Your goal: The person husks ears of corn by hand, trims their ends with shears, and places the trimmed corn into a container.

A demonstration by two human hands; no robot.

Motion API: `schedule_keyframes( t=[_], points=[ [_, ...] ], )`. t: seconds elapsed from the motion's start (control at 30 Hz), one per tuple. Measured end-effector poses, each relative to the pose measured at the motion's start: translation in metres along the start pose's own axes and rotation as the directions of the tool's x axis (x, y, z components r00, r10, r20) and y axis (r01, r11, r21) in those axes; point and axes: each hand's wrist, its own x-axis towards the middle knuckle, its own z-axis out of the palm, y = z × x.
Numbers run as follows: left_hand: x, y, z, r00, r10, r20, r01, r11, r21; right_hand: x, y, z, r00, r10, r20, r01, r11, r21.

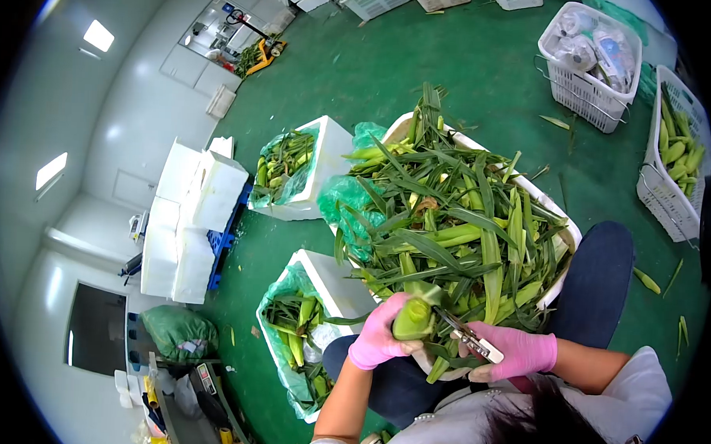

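Observation:
My left hand (379,336), in a pink glove, is closed around a green ear of corn (412,319) over my lap. The cut or stem end of the ear faces up toward me. My right hand (519,353), also gloved in pink, grips pruning shears (483,344) with pale handles and dark blades. Their blades point left and reach the right side of the ear; whether they touch it I cannot tell. Just beyond both hands, a large white tub (568,229) is heaped with green husks and corn leaves (449,233).
Left of the tub stand two white foam boxes (326,162) (342,280) lined with green plastic and holding corn. White crates with bags (583,101) and corn (662,186) stand at the right. Foam boxes (187,216) are stacked farther left. Loose leaves lie on the green floor (377,58).

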Motion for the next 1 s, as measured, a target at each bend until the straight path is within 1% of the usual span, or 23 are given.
schedule_keyframes(
  t=[0.1, 0.13, 0.17, 0.23, 0.27, 0.3, 0.33, 0.37, 0.4, 0.43, 0.5, 0.53, 0.57, 0.63, 0.67, 0.7, 0.73, 0.77, 0.83, 0.9, 0.93, 0.97, 1.0],
  points=[
    [0.004, 0.002, -0.002, 0.997, 0.049, 0.052, -0.061, 0.963, 0.262, -0.004, -0.001, 0.008, 0.999, 0.016, -0.032, -0.015, 1.0, 0.027],
    [0.008, 0.004, -0.004, 0.982, 0.122, 0.147, -0.17, 0.905, 0.389, -0.003, -0.003, 0.008, 0.997, -0.015, -0.071, 0.011, 0.999, -0.049],
    [0.01, 0.004, -0.002, 0.965, 0.172, 0.197, -0.242, 0.876, 0.418, 0.0, -0.003, 0.005, 0.996, 0.002, -0.084, -0.013, 0.99, -0.139],
    [0.011, 0.005, 0.003, 0.916, 0.265, 0.3, -0.383, 0.8, 0.462, 0.0, -0.013, 0.0, 0.997, -0.022, -0.068, 0.011, 0.986, -0.165],
    [0.014, 0.001, -0.003, 0.892, 0.271, 0.362, -0.411, 0.818, 0.402, 0.0, -0.017, -0.004, 0.996, -0.069, -0.056, 0.051, 0.96, -0.277],
    [0.009, 0.0, -0.001, 0.952, 0.149, 0.267, -0.214, 0.947, 0.237, 0.001, -0.021, -0.007, 0.998, 0.015, -0.053, -0.034, 0.931, -0.364],
    [0.006, 0.013, 0.006, 0.982, 0.002, 0.189, -0.01, 0.999, 0.042, 0.001, -0.027, -0.008, 0.987, 0.102, -0.124, -0.124, 0.976, -0.182],
    [0.004, 0.022, 0.01, 0.979, -0.157, 0.133, 0.178, 0.969, -0.172, 0.0, -0.031, -0.007, 0.965, 0.2, -0.171, -0.202, 0.979, 0.005],
    [0.009, 0.012, 0.001, 0.995, -0.055, 0.088, 0.068, 0.986, -0.155, 0.0, -0.03, -0.006, 0.958, 0.143, -0.249, -0.086, 0.97, 0.227],
    [0.007, 0.006, 0.001, 0.997, -0.002, -0.075, -0.018, 0.964, -0.263, 0.006, -0.014, -0.007, 0.937, 0.106, -0.333, -0.021, 0.968, 0.248],
    [0.022, -0.002, -0.003, 0.938, 0.105, -0.331, -0.294, 0.749, -0.594, 0.008, 0.0, -0.007, 0.92, 0.096, -0.38, 0.065, 0.919, 0.388],
    [0.026, -0.004, -0.008, 0.889, 0.068, -0.453, -0.381, 0.658, -0.65, 0.004, -0.005, -0.003, 0.932, 0.153, -0.328, 0.013, 0.891, 0.455],
    [0.028, -0.006, -0.014, 0.829, 0.017, -0.559, -0.473, 0.555, -0.684, 0.002, -0.005, 0.001, 0.949, 0.132, -0.285, -0.009, 0.919, 0.395],
    [0.027, -0.009, -0.03, 0.767, -0.072, -0.638, -0.568, 0.387, -0.726, 0.003, 0.015, 0.016, 0.923, -0.014, -0.385, 0.066, 0.991, 0.12],
    [0.027, -0.009, -0.034, 0.729, -0.15, -0.667, -0.602, 0.322, -0.731, 0.002, 0.009, 0.02, 0.909, 0.057, -0.414, -0.087, 0.995, -0.054],
    [0.029, -0.006, -0.036, 0.695, -0.23, -0.681, -0.633, 0.254, -0.732, 0.006, 0.015, 0.026, 0.846, -0.114, -0.522, -0.098, 0.927, -0.362],
    [0.029, -0.002, -0.032, 0.666, -0.328, -0.67, -0.649, 0.189, -0.737, 0.013, 0.019, 0.028, 0.808, -0.232, -0.542, -0.141, 0.816, -0.56],
    [0.027, 0.002, -0.023, 0.655, -0.357, -0.666, -0.64, 0.207, -0.74, 0.021, 0.023, 0.029, 0.77, -0.347, -0.535, -0.199, 0.666, -0.719],
    [0.022, -0.001, 0.002, 0.633, -0.421, -0.649, -0.609, 0.246, -0.754, 0.037, 0.02, 0.03, 0.757, -0.361, -0.545, -0.238, 0.624, -0.744],
    [0.016, -0.021, 0.031, 0.703, -0.364, -0.611, -0.529, 0.305, -0.792, 0.058, 0.02, 0.028, 0.667, -0.553, -0.5, -0.237, 0.478, -0.846],
    [0.013, -0.028, 0.044, 0.717, -0.366, -0.593, -0.527, 0.272, -0.805, 0.066, 0.02, 0.024, 0.624, -0.606, -0.494, -0.226, 0.465, -0.856],
    [0.011, -0.026, 0.055, 0.728, -0.368, -0.579, -0.529, 0.237, -0.815, 0.072, 0.011, 0.022, 0.574, -0.703, -0.42, -0.231, 0.354, -0.906],
    [0.008, -0.027, 0.056, 0.719, -0.427, -0.548, -0.546, 0.14, -0.826, 0.074, 0.011, 0.018, 0.589, -0.704, -0.397, -0.203, 0.347, -0.916]
  ],
)
